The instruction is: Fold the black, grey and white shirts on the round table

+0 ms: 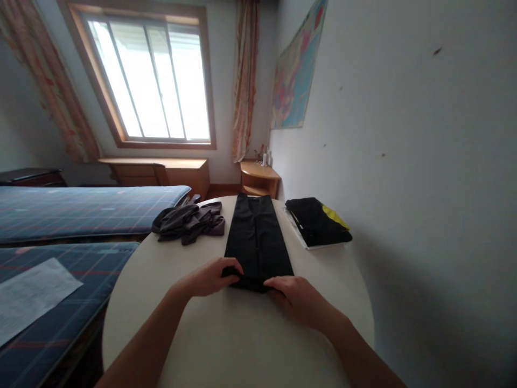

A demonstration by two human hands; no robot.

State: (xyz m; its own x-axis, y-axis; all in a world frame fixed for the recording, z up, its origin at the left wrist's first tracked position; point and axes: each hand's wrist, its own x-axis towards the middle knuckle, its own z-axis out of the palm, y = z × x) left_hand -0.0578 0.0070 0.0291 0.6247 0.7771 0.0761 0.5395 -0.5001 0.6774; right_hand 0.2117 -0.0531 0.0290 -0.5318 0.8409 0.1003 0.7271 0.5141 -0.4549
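A black garment (258, 237), folded into a long strip, lies flat on the round white table (137, 307). A seam or crease runs down its middle; whether it is trousers or a top I cannot tell. At its near end the cloth is turned up in a small fold. My left hand (212, 276) pinches the left part of this fold between thumb and fingers. My right hand (297, 296) grips the same fold farther right, its fingertips partly hidden by the cloth and the hand itself.
A crumpled dark grey garment (189, 221) lies at the table's back left. Folded black and yellow clothing (317, 221) rests on something white at the back right. Plaid mattresses (81, 213) stand left, with a paper sheet (36, 293). A wall (428, 215) runs along the right.
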